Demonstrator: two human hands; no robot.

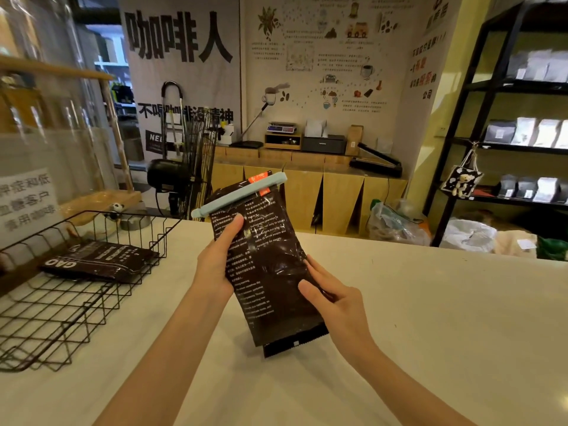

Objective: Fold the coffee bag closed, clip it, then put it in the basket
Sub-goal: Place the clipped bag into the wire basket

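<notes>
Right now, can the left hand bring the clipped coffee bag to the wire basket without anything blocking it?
Probably yes. The left hand grips the coffee bag, the wire basket sits open-topped to its left, and the counter between looks bare. The right hand also holds the bag.

Open counter toward basket; second bag inside.

Two bare forearms and hands, sleeveless to the frame edge, no jewellery

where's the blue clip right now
In the head view the blue clip sits clamped across the folded top of the coffee bag, which both hands hold above the counter, right of the wire basket.
</notes>
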